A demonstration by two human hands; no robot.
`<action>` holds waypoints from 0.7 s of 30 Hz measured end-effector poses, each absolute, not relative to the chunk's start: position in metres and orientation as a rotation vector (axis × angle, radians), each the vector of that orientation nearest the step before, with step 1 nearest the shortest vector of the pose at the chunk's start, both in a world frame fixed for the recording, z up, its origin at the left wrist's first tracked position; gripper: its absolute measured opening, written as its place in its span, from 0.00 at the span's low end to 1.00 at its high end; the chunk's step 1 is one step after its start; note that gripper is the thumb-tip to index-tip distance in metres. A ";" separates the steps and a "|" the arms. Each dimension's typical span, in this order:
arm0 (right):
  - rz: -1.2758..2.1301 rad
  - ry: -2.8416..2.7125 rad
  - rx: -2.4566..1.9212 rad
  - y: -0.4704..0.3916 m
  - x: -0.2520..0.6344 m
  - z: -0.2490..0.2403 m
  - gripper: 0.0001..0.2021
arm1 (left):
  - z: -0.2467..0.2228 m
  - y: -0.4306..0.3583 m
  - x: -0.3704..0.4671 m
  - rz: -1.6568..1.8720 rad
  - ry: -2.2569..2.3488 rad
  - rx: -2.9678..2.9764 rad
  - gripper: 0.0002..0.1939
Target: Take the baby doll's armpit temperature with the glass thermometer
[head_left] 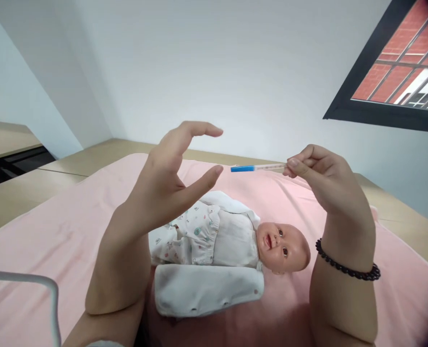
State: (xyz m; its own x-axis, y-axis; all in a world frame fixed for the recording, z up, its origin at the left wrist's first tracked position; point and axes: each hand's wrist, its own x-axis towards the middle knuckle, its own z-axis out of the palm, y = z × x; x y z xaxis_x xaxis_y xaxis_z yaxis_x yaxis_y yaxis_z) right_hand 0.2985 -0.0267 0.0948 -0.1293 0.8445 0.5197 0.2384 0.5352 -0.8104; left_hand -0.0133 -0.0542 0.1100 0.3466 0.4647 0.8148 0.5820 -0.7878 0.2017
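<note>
Right hand pinches blue-tipped clear stick at its right end, likely to leave blue free; left hand wide, empty.

Below the bare right hand, a dark bracelet of round beads circles the forearm.

Left grip a wide C, right grip a fingertip pinch

The tube is blue-ended, the sheet pink, the trousers patterned.
</note>
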 end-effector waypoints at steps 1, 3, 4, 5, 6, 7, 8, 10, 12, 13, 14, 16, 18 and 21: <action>0.664 -1.640 -0.920 -0.027 0.297 0.095 0.15 | 0.110 -0.054 -0.013 -1.387 -0.966 -2.492 0.19; 0.671 -1.630 -0.900 -0.029 0.293 0.094 0.13 | 0.109 -0.053 -0.013 -1.293 -0.961 -2.546 0.19; 0.700 -1.631 -0.868 -0.030 0.290 0.094 0.13 | 0.108 -0.051 -0.013 -1.253 -0.957 -2.574 0.20; 0.729 -1.630 -0.836 -0.031 0.287 0.094 0.12 | 0.107 -0.050 -0.014 -1.225 -0.953 -2.597 0.20; 0.749 -1.628 -0.810 -0.033 0.284 0.094 0.12 | 0.106 -0.048 -0.014 -1.212 -0.951 -2.612 0.20; 0.759 -1.623 -0.794 -0.035 0.282 0.094 0.11 | 0.106 -0.047 -0.014 -1.215 -0.947 -2.622 0.20; 0.762 -1.616 -0.781 -0.037 0.279 0.095 0.11 | 0.105 -0.046 -0.014 -1.234 -0.941 -2.628 0.18; 0.764 -1.605 -0.757 -0.042 0.275 0.096 0.10 | 0.106 -0.046 -0.014 -1.304 -0.918 -2.614 0.13; 0.760 -1.607 -0.754 -0.046 0.273 0.097 0.11 | 0.107 -0.048 -0.014 -1.379 -0.882 -2.583 0.10; 0.756 -1.614 -0.767 -0.048 0.272 0.097 0.11 | 0.107 -0.048 -0.014 -1.409 -0.865 -2.563 0.09; 0.748 -1.620 -0.785 -0.049 0.271 0.098 0.11 | 0.108 -0.049 -0.013 -1.430 -0.850 -2.548 0.09; 0.731 -1.635 -0.829 -0.051 0.269 0.099 0.12 | 0.109 -0.050 -0.014 -1.445 -0.813 -2.546 0.11; 0.715 -1.656 -0.858 -0.051 0.268 0.100 0.14 | 0.109 -0.050 -0.014 -1.437 -0.784 -2.572 0.12; 0.705 -1.689 -0.871 -0.051 0.267 0.101 0.14 | 0.109 -0.049 -0.015 -1.415 -0.783 -2.611 0.10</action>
State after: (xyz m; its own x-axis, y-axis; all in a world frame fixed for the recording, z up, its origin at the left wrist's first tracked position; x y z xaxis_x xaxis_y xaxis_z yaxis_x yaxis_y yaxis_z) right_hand 0.2672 -0.0511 0.1008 -0.1741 0.8281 0.5329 0.2037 0.5597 -0.8032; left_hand -0.0154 -0.0487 0.1095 0.4460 0.4002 0.8006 0.4652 -0.8678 0.1747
